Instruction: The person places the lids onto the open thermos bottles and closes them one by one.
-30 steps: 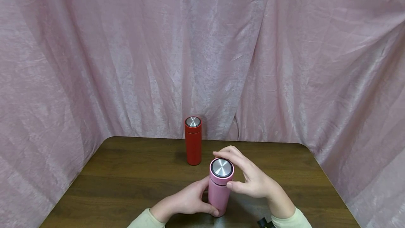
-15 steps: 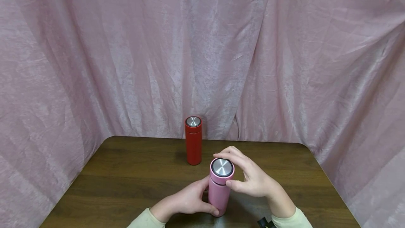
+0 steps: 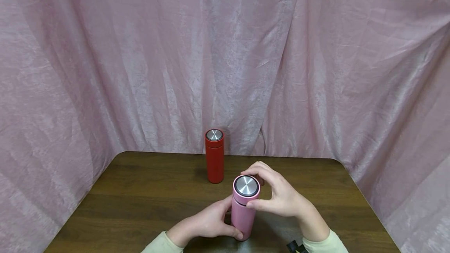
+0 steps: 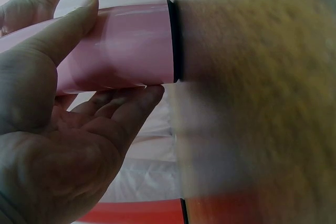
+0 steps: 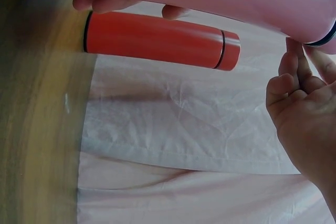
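A pink thermos flask [image 3: 242, 221] with a brushed-metal disc on its lid [image 3: 246, 186] stands upright on the table near me. My left hand [image 3: 210, 220] grips its lower body, thumb in front and fingers round the far side. In the left wrist view the flask's dark base [image 4: 175, 41] sits right at the tabletop. My right hand [image 3: 281, 195] holds the lid from the right, its thumb low on the front by the seam and its fingers behind. Beyond, a red thermos flask [image 3: 215, 164] stands upright with its lid on.
The dark wooden table [image 3: 140, 194] has rounded far corners. Pink velvet curtains [image 3: 175, 61] hang behind it and along both sides. A small black object [image 3: 292, 246] lies by the right sleeve [image 3: 325, 244].
Round the lid, my right thumb has shifted left across the front and the fingers right along the back. My left hand and both flasks have stayed in place.
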{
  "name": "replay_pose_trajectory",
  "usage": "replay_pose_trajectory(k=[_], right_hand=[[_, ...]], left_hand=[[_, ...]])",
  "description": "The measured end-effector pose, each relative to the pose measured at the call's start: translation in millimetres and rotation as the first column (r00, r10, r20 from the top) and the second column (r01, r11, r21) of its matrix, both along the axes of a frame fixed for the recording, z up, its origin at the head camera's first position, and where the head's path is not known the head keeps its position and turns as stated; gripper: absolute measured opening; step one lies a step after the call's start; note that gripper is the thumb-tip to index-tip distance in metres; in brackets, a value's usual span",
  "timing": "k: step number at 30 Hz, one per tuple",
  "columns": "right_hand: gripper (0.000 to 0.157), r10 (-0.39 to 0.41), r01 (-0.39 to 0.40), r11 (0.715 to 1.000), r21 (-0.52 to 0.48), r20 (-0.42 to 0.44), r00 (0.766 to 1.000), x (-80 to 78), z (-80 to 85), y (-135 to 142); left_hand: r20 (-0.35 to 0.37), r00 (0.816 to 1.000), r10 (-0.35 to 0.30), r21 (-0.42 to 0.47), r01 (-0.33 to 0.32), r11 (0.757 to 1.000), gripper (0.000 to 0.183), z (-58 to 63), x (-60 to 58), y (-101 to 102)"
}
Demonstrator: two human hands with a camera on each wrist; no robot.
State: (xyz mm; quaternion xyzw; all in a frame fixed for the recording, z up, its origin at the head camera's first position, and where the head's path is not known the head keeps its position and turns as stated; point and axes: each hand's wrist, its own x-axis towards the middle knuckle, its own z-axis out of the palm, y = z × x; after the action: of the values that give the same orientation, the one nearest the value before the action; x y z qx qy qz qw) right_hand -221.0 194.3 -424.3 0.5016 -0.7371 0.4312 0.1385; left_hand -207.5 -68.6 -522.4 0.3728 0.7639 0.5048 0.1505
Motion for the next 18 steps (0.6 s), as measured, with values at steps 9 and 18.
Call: replay_pose_trajectory(k=[9, 18], right_hand=[[0.068, -0.054, 0.054, 0.999, 0.003, 0.006, 0.999, 0.5, 0.8, -0.5], [0.069, -0.085, 0.084, 0.996, 0.007, 0.048, 0.995, 2.3, -2.6, -1.9]], left_hand=[[-0.015, 1.000, 0.000, -0.006, 0.000, 1.000, 0.084, 0.3, 0.1, -0.6], [-0.025, 1.000, -0.007, -0.010, 0.006, 1.000, 0.085, -0.2, -0.5, -0.4]])
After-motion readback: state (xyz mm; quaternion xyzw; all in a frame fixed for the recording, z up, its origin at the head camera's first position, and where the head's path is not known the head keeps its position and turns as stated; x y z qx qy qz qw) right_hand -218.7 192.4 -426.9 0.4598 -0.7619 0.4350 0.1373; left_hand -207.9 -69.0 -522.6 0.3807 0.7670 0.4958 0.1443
